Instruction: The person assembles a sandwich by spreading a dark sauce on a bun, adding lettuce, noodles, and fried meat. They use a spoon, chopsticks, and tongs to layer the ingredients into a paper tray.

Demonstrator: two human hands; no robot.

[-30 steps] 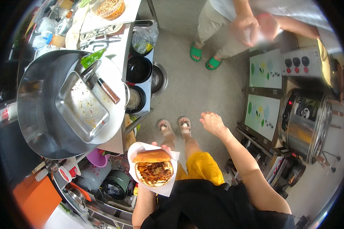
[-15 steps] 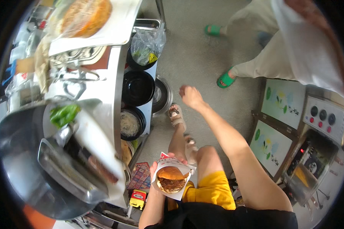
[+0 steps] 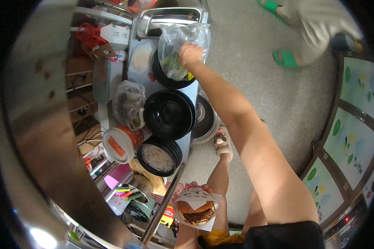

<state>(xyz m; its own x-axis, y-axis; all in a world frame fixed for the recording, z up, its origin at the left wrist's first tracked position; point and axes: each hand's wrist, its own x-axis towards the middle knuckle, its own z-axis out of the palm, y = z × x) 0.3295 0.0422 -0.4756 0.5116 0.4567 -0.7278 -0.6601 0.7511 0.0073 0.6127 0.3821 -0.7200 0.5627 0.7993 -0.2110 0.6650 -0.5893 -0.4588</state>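
In my left hand (image 3: pixel 204 188) is a browned bun with a dark filling (image 3: pixel 196 213), tucked in a white printed paper sleeve (image 3: pixel 194 194). The fingers curl around the sleeve's far side, and the bun's open edge faces up. My right arm stretches far forward. At its end, my right hand (image 3: pixel 191 56) is on a clear plastic bag (image 3: pixel 170 41) with green leaves inside, its fingers curled against the plastic and the fingertips partly hidden. That bag sits in a black bowl (image 3: pixel 160 71) on a low shelf.
More black bowls (image 3: pixel 168 114) stand nearer, with a stack of bowls (image 3: pixel 158 155) beside a white-lidded tub (image 3: pixel 119 144). A metal tray (image 3: pixel 168 20) lies beyond. The steel counter edge (image 3: pixel 33 103) rises at left. Another person's green slippers (image 3: pixel 290 59) are on the floor at right.
My view has swung down toward the low shelf. My right hand has moved from over the floor to the plastic bag. My left hand still holds the filled bun. The other person's feet have shifted.
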